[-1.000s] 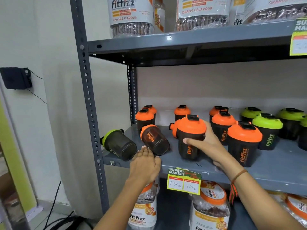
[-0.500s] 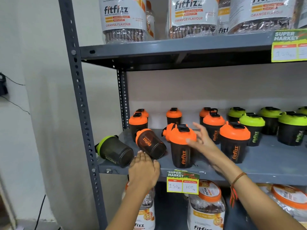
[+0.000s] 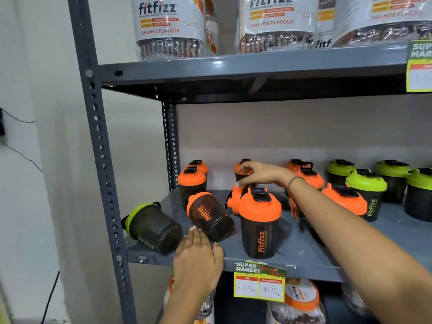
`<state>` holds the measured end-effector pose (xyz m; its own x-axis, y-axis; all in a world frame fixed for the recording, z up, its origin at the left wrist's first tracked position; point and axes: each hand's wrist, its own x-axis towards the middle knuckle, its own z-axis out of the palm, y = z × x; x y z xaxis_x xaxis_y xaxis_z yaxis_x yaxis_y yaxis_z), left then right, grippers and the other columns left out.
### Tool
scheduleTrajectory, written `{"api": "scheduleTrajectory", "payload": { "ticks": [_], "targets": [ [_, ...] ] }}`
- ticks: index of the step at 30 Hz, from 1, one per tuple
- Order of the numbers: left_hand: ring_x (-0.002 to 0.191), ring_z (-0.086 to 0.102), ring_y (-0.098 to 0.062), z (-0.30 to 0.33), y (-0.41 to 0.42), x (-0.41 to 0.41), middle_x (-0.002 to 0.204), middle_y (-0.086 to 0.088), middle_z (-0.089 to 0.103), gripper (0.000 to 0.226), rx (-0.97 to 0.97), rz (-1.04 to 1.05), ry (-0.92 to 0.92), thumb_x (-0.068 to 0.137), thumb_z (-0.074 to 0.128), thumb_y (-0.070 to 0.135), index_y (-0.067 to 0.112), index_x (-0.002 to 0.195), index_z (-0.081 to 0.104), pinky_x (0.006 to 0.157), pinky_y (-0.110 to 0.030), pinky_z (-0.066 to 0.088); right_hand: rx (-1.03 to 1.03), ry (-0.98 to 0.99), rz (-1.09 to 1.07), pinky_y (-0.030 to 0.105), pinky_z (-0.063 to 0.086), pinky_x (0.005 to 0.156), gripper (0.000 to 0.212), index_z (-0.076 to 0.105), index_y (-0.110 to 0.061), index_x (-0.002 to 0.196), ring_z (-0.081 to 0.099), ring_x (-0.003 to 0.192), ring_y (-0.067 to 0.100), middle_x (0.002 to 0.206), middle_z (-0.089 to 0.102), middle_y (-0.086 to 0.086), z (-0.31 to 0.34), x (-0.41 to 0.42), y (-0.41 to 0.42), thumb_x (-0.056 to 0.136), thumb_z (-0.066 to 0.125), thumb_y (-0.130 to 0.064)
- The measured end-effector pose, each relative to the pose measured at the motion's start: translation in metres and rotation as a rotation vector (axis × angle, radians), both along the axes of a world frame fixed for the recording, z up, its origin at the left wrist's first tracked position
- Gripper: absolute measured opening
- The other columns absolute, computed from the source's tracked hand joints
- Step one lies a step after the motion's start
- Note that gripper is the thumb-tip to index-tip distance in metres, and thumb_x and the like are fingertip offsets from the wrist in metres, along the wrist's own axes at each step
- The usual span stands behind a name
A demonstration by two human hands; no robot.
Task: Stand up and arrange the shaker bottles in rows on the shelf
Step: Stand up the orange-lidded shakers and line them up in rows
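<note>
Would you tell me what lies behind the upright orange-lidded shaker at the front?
Behind the front shaker lies a tipped orange-lidded shaker, only its lid showing; its body is covered. The right hand reaches above.

Grey metal shelf (image 3: 304,258) with dark shaker bottles. Landmark: upright orange-lidded bottle (image 3: 260,224) at front centre. Left of it, an orange-lidded bottle (image 3: 208,216) and a green-lidded bottle (image 3: 153,229) lie on their sides, bases forward. Behind it lies another orange-lidded bottle (image 3: 235,198). Right of it, upright green-lidded bottles (image 3: 367,192) stand in rows.
</note>
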<state>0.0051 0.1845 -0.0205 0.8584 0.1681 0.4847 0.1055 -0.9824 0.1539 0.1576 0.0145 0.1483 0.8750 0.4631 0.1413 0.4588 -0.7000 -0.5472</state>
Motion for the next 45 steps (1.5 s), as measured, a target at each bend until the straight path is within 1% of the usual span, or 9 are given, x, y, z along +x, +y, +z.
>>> {"api": "scheduleTrajectory", "payload": {
  "ticks": [5,7,11,14,20,26,30,35,45],
  "targets": [
    [0.107,0.066,-0.024,-0.001,0.002,0.001,0.116,-0.014,0.069,0.06,0.021,0.021,0.05,0.082,0.034,0.043,0.004,0.11,0.071,0.095,-0.037,0.049,-0.504,0.074,-0.037,0.036,0.035,0.113,0.062,0.035,-0.017,0.152,0.043,0.138,0.029,0.155,0.039,0.006,0.001,0.019,0.022,0.096,0.059,-0.032],
    [0.098,0.07,-0.023,0.0,0.002,0.001,0.107,-0.013,0.073,0.057,0.03,0.028,0.035,0.079,0.038,0.043,0.004,0.102,0.074,0.088,-0.037,0.052,-0.63,-0.155,-0.074,0.032,0.027,0.114,0.053,0.035,-0.006,0.151,0.037,0.142,0.03,0.154,0.038,0.011,-0.001,0.03,0.026,0.101,0.051,-0.017],
    [0.095,0.071,-0.022,0.0,0.002,0.001,0.103,-0.012,0.074,0.057,0.041,0.046,0.02,0.077,0.039,0.043,0.004,0.099,0.075,0.085,-0.036,0.054,-0.206,-0.019,-0.1,0.037,0.044,0.101,0.047,0.054,-0.011,0.136,0.056,0.124,0.031,0.135,0.059,0.013,-0.01,0.041,0.024,0.091,0.063,-0.025],
    [0.097,0.071,-0.023,0.0,0.002,0.002,0.104,-0.013,0.074,0.057,0.041,0.054,0.022,0.078,0.039,0.042,0.003,0.1,0.075,0.086,-0.037,0.053,-0.083,-0.074,-0.032,0.035,0.05,0.093,0.082,0.046,-0.014,0.135,0.056,0.115,0.025,0.125,0.056,0.005,-0.014,0.043,0.015,0.068,0.087,-0.036],
    [0.101,0.069,-0.022,-0.001,0.002,0.002,0.109,-0.012,0.072,0.058,0.032,0.051,0.012,0.08,0.038,0.044,0.005,0.105,0.073,0.089,-0.036,0.051,0.375,-0.029,-0.116,0.007,0.042,0.049,0.079,0.038,-0.017,0.125,0.056,0.089,0.009,0.105,0.052,-0.004,-0.037,0.051,-0.002,0.066,0.09,-0.014],
    [0.112,0.064,-0.022,0.0,0.001,0.001,0.12,-0.012,0.067,0.062,0.001,0.027,-0.017,0.084,0.032,0.045,0.006,0.116,0.068,0.098,-0.034,0.045,0.407,0.039,-0.106,0.041,0.052,0.097,0.099,0.034,-0.02,0.139,0.058,0.121,0.026,0.127,0.057,0.005,-0.055,0.053,-0.012,0.059,0.092,-0.022],
    [0.137,0.039,-0.02,0.005,-0.002,-0.002,0.147,-0.011,0.044,0.079,-0.002,-0.018,-0.031,0.084,0.007,0.048,0.008,0.14,0.044,0.114,-0.031,0.023,0.29,0.057,-0.096,0.03,0.044,0.09,0.108,0.019,-0.02,0.147,0.053,0.121,0.022,0.126,0.051,0.0,-0.047,0.044,-0.012,0.066,0.091,-0.022],
    [0.126,0.052,-0.025,-0.001,0.0,-0.002,0.134,-0.016,0.057,0.068,-0.01,0.004,-0.057,0.089,0.021,0.044,0.002,0.129,0.056,0.109,-0.037,0.034,0.204,0.038,-0.13,0.031,0.036,0.105,0.112,0.011,-0.021,0.154,0.04,0.138,0.028,0.144,0.04,0.008,-0.021,0.034,-0.023,0.072,0.086,-0.036],
    [0.128,0.051,-0.027,-0.001,0.006,-0.013,0.135,-0.018,0.056,0.073,0.002,-0.089,-0.085,0.095,0.017,0.053,0.001,0.131,0.053,0.111,-0.037,0.034,0.353,-0.271,-0.102,0.04,0.04,0.109,0.077,0.046,-0.029,0.139,0.047,0.131,0.02,0.144,0.048,0.003,0.034,-0.057,-0.024,0.073,0.081,-0.046]
  ]
}}
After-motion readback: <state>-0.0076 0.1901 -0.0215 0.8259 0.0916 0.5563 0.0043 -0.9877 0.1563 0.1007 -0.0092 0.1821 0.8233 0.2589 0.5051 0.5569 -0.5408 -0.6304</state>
